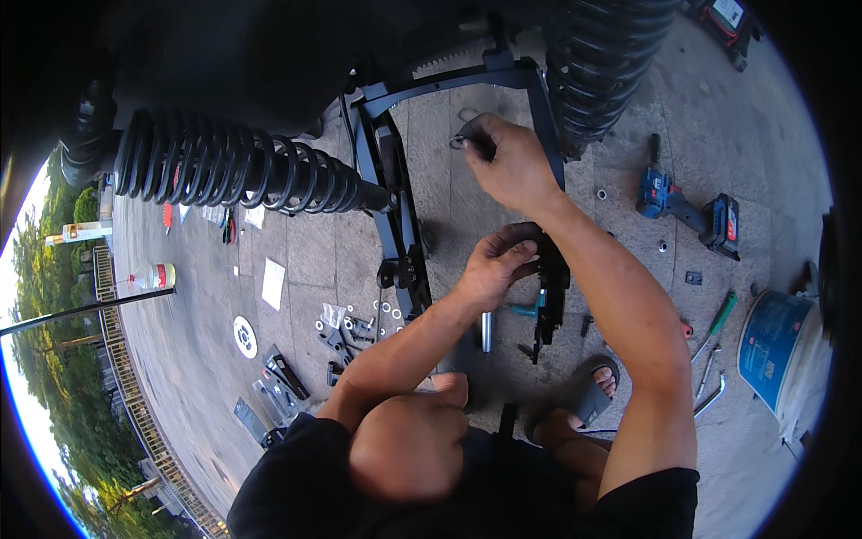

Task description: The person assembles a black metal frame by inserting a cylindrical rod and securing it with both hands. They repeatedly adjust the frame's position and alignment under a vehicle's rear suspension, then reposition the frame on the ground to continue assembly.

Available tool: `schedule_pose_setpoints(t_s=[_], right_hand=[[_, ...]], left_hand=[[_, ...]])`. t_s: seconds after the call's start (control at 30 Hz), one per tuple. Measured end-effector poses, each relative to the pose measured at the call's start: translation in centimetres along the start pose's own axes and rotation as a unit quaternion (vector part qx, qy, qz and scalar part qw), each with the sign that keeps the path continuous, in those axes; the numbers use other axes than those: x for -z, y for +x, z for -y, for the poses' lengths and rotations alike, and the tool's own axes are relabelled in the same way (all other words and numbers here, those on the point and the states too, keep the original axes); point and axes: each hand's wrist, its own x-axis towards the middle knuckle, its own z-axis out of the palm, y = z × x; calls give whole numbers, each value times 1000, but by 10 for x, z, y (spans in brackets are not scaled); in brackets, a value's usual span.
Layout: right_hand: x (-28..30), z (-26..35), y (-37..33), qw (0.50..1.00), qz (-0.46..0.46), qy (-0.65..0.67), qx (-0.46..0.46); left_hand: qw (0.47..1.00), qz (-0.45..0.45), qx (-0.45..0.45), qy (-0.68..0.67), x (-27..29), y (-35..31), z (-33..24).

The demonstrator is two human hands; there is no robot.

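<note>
A black metal frame (pixel 440 92) stands before me, its two side bars reaching down toward my legs. My right hand (pixel 514 162) is raised inside the frame, thumb and fingers pinched on a small dark ring (pixel 458 142). Lower down, my left hand (pixel 499 266) is curled, its fingertips against the black bracket (pixel 554 287) at the lower end of the right side. Those fingertips are partly hidden, and whether they also hold a small part cannot be seen. Large coil-spring shock absorbers (pixel 242 164) flank the frame, the left one joined to its side bar.
A blue cordless impact wrench (pixel 687 211) lies on the paving at right, near a blue-and-white bucket (pixel 779 346) and a green-handled screwdriver (pixel 724 314). Loose washers, dark fittings (pixel 339 341), a white disc (pixel 244 337) and a paper sheet (pixel 274 285) lie at left.
</note>
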Motion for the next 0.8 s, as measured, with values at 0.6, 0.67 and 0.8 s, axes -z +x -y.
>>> schedule_pose_setpoints(t_s=[0.6,0.67,0.8], right_hand=[[6,-3,-5,988,36,-94,118],[6,-5,-5,985,33,-105,132],[4,-9,-4,983,27,-127,130]], left_hand=[[992,-75,11,106,126,-191,-40],[976,-195,-13,92,142,-198,-25],[947,-319,-40,18,156,-188,12]])
